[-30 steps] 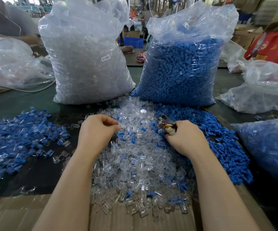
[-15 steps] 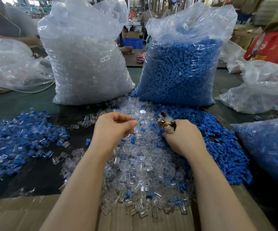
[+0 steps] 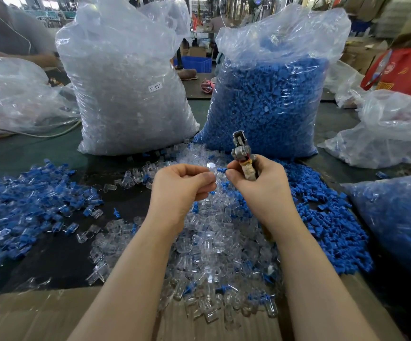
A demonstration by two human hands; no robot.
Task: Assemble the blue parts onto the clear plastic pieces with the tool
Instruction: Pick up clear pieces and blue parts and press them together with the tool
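My left hand (image 3: 182,185) pinches a clear plastic piece (image 3: 211,168) between thumb and forefinger, raised above the pile of loose clear pieces (image 3: 212,242). My right hand (image 3: 258,183) grips a metal plier-like tool (image 3: 242,153) with its jaws pointing up, and its fingertips pinch a small blue part (image 3: 222,170). The blue part's tip sits just beside the clear piece. Loose blue parts (image 3: 327,222) lie to the right of the clear pile.
A tall bag of clear pieces (image 3: 128,94) and a tall bag of blue parts (image 3: 271,99) stand behind the piles. Assembled blue-and-clear pieces (image 3: 19,207) spread at the left. More bags lie at the right (image 3: 394,225) and left (image 3: 15,94). Cardboard (image 3: 39,313) covers the near edge.
Both hands have lifted off the pile and come together. The left hand now holds a clear piece, and the right hand has raised the tool upright with a blue part at its fingertips.
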